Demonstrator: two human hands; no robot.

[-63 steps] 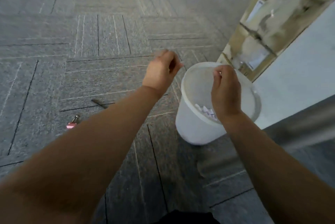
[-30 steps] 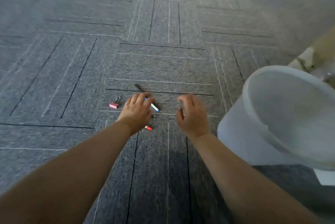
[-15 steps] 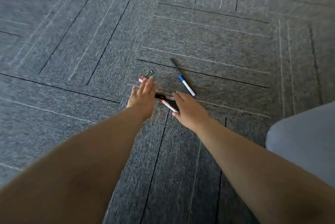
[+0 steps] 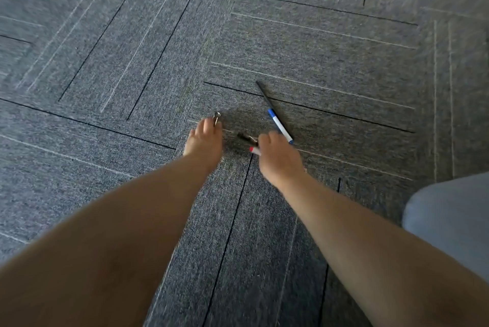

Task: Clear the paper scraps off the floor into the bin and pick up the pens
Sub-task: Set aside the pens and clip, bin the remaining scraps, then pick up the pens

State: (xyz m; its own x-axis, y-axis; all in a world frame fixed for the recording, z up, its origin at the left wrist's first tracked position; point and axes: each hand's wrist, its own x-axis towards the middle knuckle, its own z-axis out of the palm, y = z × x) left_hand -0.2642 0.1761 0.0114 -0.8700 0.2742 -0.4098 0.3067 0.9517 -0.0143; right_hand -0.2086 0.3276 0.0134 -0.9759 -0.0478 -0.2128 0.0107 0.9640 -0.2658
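My right hand (image 4: 277, 158) rests on the carpet with its fingers curled around a red-tipped pen (image 4: 254, 150), whose end sticks out to the left. A short black pen (image 4: 246, 137) lies just beyond that, touching my fingers. A blue-and-white pen (image 4: 280, 126) lies right of my knuckles, with a thin black pen (image 4: 264, 95) end to end behind it. My left hand (image 4: 205, 140) lies flat, fingers stretched over a binder clip (image 4: 217, 116); only the clip's metal handle shows. No paper scraps are in view.
The pale side of the bin (image 4: 449, 221) fills the right edge, close to my right forearm. Grey carpet tiles with dark seams cover the floor everywhere else.
The view swung down from the bin to the pens. Both hands dropped to the floor; the right one closed further over the red-tipped pen and the left one slid forward onto the clip.
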